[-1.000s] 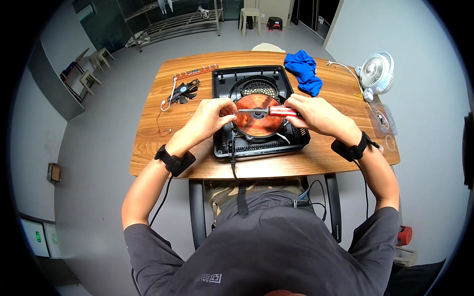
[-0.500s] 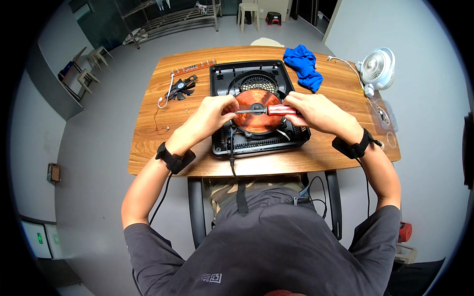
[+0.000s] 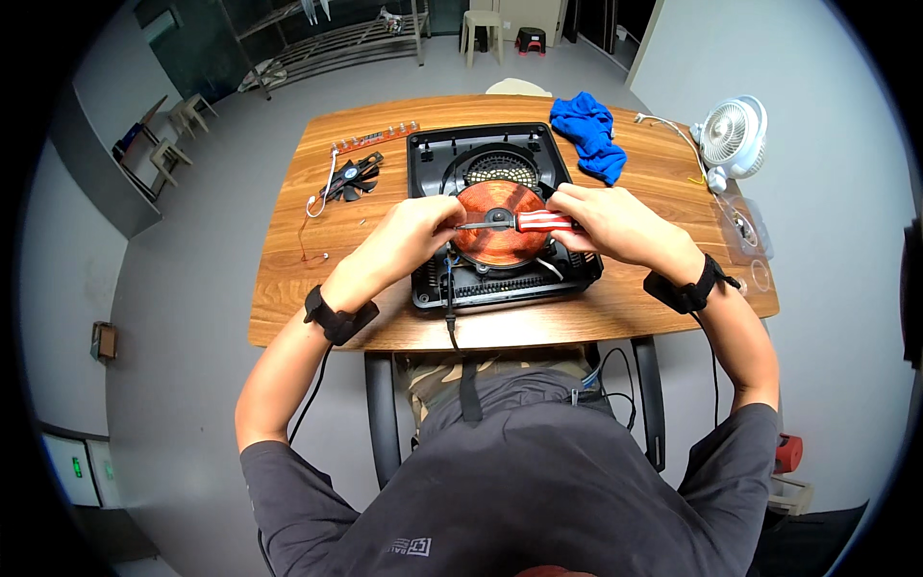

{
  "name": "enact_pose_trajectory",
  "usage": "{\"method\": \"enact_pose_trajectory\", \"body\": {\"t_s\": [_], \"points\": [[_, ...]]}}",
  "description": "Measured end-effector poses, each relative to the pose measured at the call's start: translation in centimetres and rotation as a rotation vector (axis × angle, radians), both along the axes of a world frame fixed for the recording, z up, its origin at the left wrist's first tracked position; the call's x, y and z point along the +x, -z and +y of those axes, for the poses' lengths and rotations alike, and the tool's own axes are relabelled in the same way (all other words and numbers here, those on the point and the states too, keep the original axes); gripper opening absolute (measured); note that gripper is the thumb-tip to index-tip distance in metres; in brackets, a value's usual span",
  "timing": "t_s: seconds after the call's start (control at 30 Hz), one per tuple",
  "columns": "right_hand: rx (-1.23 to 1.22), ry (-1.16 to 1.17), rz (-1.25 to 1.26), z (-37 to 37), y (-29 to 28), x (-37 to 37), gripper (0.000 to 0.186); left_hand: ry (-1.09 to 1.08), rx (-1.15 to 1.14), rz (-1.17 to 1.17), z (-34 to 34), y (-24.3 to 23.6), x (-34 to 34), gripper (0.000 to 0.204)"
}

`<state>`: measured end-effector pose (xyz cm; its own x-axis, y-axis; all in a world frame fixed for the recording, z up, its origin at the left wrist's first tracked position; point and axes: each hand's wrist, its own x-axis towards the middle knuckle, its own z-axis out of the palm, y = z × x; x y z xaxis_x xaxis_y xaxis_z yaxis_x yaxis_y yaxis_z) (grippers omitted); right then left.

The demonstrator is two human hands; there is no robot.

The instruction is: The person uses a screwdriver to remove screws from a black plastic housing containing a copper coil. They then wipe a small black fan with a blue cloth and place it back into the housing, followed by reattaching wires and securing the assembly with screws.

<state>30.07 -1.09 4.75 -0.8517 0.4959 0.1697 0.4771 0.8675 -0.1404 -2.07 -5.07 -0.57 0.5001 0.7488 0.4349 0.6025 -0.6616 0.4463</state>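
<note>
An open black appliance housing (image 3: 425, 163) lies on the wooden table with a round copper coil (image 3: 500, 250) inside. My right hand (image 3: 606, 221) is closed round the red-and-white handle of a screwdriver (image 3: 541, 221), held horizontally across the coil. My left hand (image 3: 418, 231) has its fingers pinched at the screwdriver's tip, over the coil's left edge; whatever else is in them is hidden. A black cord (image 3: 451, 322) runs from the housing over the table's front edge, and wires show beside the coil.
The table (image 3: 298, 317) also holds a loose black fan (image 3: 358, 178), a circuit strip (image 3: 375, 135) with wires, a blue cloth (image 3: 586, 135), a white desk fan (image 3: 731, 135) and a clear plastic box (image 3: 748, 236). Stools (image 3: 481, 29) and a metal rack stand beyond.
My left fingers have curled a little further over the screwdriver's tip. The screwdriver and right hand stay across the coil, with only slight movement.
</note>
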Motion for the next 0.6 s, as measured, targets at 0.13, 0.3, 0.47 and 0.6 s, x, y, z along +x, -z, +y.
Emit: {"method": "enact_pose_trajectory", "body": {"t_s": [0.13, 0.3, 0.47, 0.6], "points": [[-0.088, -0.002, 0.082, -0.4, -0.9, -0.4, 0.031, -0.013, 0.042, 0.058, -0.5, 0.0, 0.4, 0.022], [-0.209, 0.016, 0.295, -0.8, -3.0, -1.0, 0.032, -0.017, -0.013, 0.059, -0.7, 0.1, 0.4, 0.032], [-0.198, 0.071, 0.407, -1.0, -4.2, -1.3, 0.036, -0.02, -0.128, 0.028, -1.5, -1.3, 1.4, 0.051], [-0.155, 0.061, 0.368, -0.2, -5.1, -0.4, 0.034, -0.026, -0.017, 0.137, -1.7, -1.5, 1.2, 0.064]]}}
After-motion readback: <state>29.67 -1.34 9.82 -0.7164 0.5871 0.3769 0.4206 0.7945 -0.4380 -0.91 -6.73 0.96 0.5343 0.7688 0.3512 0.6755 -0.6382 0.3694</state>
